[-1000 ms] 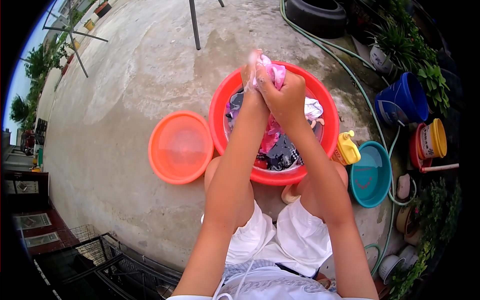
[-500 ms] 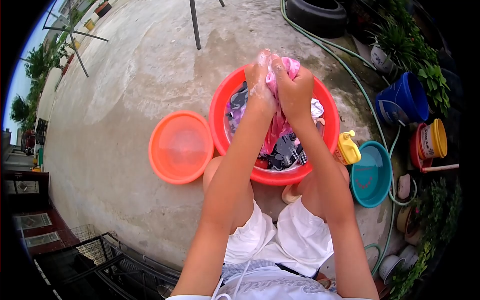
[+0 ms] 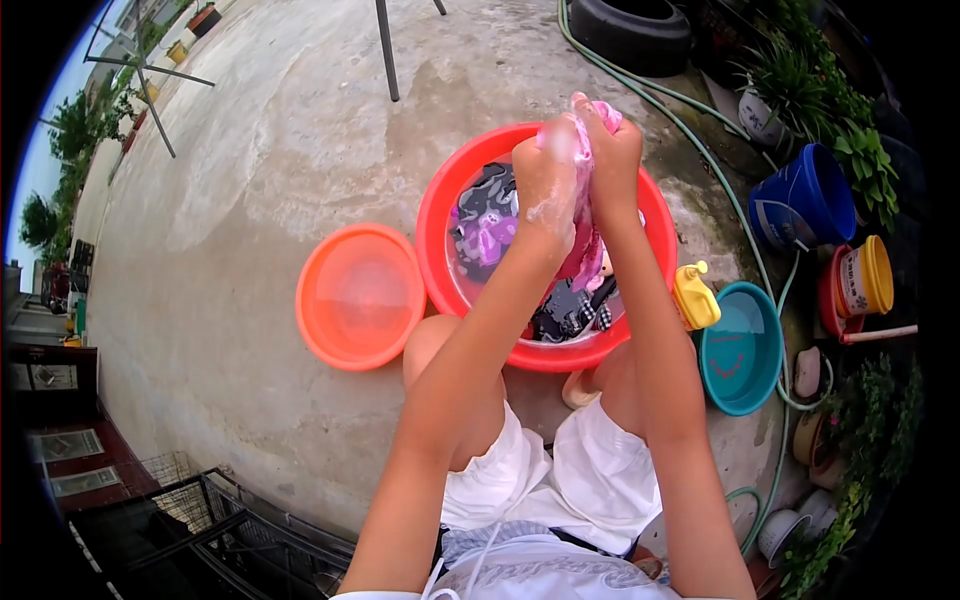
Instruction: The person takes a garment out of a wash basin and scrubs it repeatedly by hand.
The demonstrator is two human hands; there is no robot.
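Note:
My left hand [image 3: 547, 180] and my right hand [image 3: 613, 160] are side by side over the far part of a large red basin [image 3: 437, 222]. Both are closed on a wet pink cloth [image 3: 586, 190], which hangs down between my wrists toward the water. White suds cover my left hand and wrist. In the basin's water lie dark clothes [image 3: 570, 312] and a purple patterned piece [image 3: 488, 238]. My forearms hide part of the basin.
An orange basin [image 3: 312, 297] stands left of the red one. To the right are a yellow bottle [image 3: 696, 297], a teal basin [image 3: 741, 391], a blue bucket [image 3: 790, 205], a yellow bucket [image 3: 878, 275] and a green hose [image 3: 722, 185]. A black tire [image 3: 635, 40] lies beyond.
Both hands have shifted right with the pink cloth, and my left hand has turned. More of the purple and dark clothes on the basin's left side shows.

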